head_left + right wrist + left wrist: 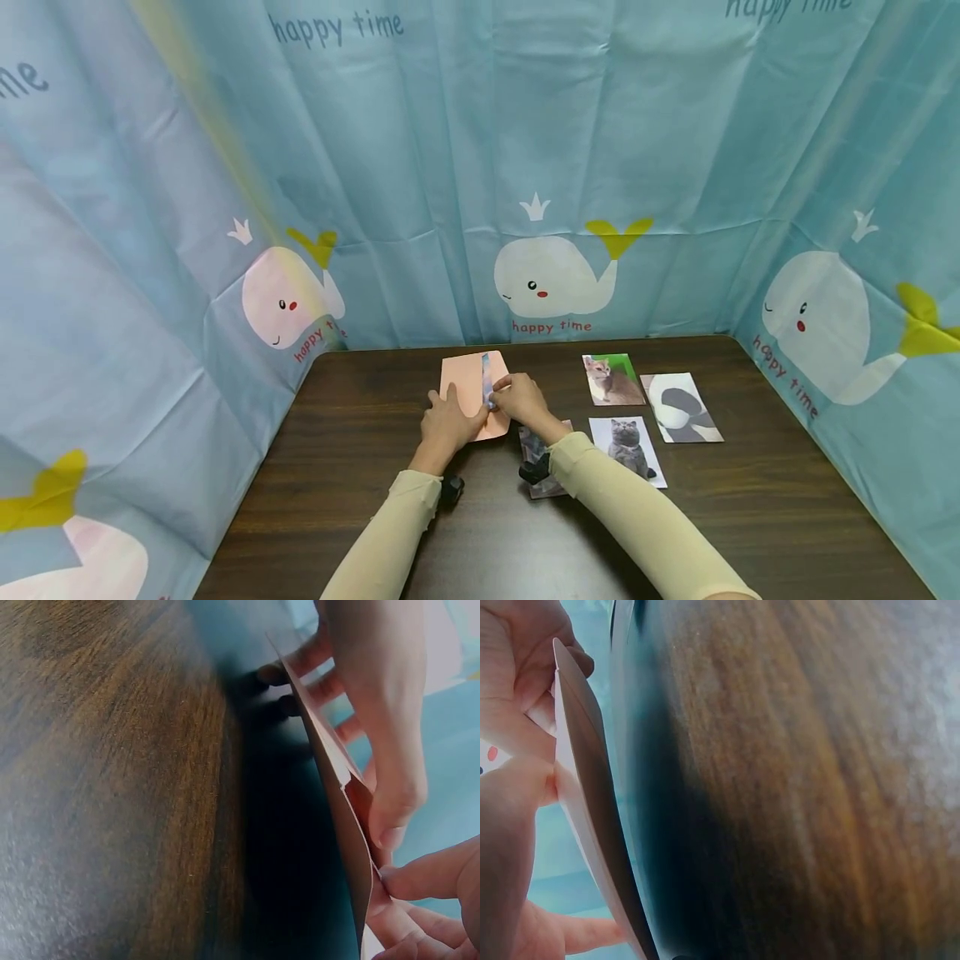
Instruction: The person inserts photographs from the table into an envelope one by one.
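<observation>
Both hands hold a peach paper envelope [461, 383] toward the table's back. Down its right part runs a strip of a bluish picture card [487, 375], the rest of it hidden. My left hand [447, 423] grips the envelope's lower left, thumb by the strip. Opposite it, my right hand [522, 402] holds the right side, fingertips close to the left thumb. Edge-on in the right wrist view, the envelope [330, 795] gapes slightly, with the right thumb [391, 834] on its near face and fingertips behind. The left wrist view shows the envelope [585, 765] standing off the table.
Right of the hands lie a kitten photo [611, 382], a grey cat photo [628, 446] and a grey-and-white picture [678, 408]. Another picture [534, 450] is partly under my right forearm. A blue whale-print curtain [555, 275] surrounds the dark wooden table [315, 500].
</observation>
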Demonstrator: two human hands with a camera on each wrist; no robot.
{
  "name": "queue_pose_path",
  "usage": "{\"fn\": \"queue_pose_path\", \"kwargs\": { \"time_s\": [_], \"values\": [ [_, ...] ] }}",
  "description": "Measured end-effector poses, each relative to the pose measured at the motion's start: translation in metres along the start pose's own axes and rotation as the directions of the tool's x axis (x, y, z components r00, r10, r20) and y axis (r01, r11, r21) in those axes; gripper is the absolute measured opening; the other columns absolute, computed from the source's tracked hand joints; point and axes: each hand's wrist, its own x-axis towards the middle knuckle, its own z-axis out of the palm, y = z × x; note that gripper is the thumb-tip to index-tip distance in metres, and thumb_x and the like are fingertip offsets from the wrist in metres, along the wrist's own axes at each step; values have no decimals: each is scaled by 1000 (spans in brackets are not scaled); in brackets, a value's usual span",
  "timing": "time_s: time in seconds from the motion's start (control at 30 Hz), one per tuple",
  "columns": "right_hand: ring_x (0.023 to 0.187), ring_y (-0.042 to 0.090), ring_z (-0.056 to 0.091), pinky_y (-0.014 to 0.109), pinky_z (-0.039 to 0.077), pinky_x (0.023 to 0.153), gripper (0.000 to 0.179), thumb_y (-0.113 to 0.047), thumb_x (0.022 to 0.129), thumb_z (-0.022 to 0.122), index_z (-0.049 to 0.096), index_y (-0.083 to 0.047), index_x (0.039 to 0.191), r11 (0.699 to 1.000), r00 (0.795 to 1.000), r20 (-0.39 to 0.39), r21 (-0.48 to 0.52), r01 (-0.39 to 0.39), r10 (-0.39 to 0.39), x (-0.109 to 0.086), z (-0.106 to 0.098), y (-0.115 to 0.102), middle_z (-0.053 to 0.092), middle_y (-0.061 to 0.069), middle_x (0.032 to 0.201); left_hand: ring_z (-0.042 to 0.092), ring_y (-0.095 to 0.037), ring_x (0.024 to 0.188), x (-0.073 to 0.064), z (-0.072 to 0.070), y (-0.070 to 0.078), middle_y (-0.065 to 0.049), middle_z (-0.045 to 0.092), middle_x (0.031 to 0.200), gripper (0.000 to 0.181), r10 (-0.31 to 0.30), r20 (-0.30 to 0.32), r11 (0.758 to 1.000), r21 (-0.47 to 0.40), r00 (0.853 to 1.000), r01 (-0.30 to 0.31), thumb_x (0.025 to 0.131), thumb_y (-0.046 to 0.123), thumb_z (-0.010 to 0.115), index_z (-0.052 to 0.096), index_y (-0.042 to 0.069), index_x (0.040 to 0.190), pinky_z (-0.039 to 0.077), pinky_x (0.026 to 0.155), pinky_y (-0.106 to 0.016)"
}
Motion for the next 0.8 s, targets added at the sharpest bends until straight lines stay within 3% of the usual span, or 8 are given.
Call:
{"fn": "queue_pose_path", "kwargs": {
  "time_s": [0.23, 0.43, 0.8],
  "values": [
    [88, 22, 76, 45, 58, 83, 16, -22, 94, 82, 83, -10, 105, 1000, 1000, 11, 1, -6, 6, 1, 6, 0, 79, -3, 78, 67, -58, 105, 3, 3, -1, -38, 44, 144, 99, -5, -4, 1000, 13, 1000, 5, 92, 68, 68, 43, 1, 161, 57, 87, -62],
    [82, 20, 72, 40, 56, 76, 16, -21, 94, 81, 83, -10, 105, 1000, 1000, -3, -12, 17, -17, 0, 5, -1, 79, 0, 85, 68, -55, 100, 2, 1, 0, -36, 45, 140, 100, 4, -15, 1000, 22, 1000, -4, 92, 70, 67, 44, 1, 160, 59, 84, -60],
    [68, 13, 67, 30, 51, 61, 14, -16, 100, 76, 78, -6, 110, 978, 989, -5, 148, 149, -150, -12, -17, 23, 77, 3, 86, 66, -57, 105, 0, 3, 1, -37, 44, 143, 98, 9, -6, 1000, 30, 1000, -9, 94, 69, 63, 43, -1, 160, 58, 86, -61]
  ]
}}
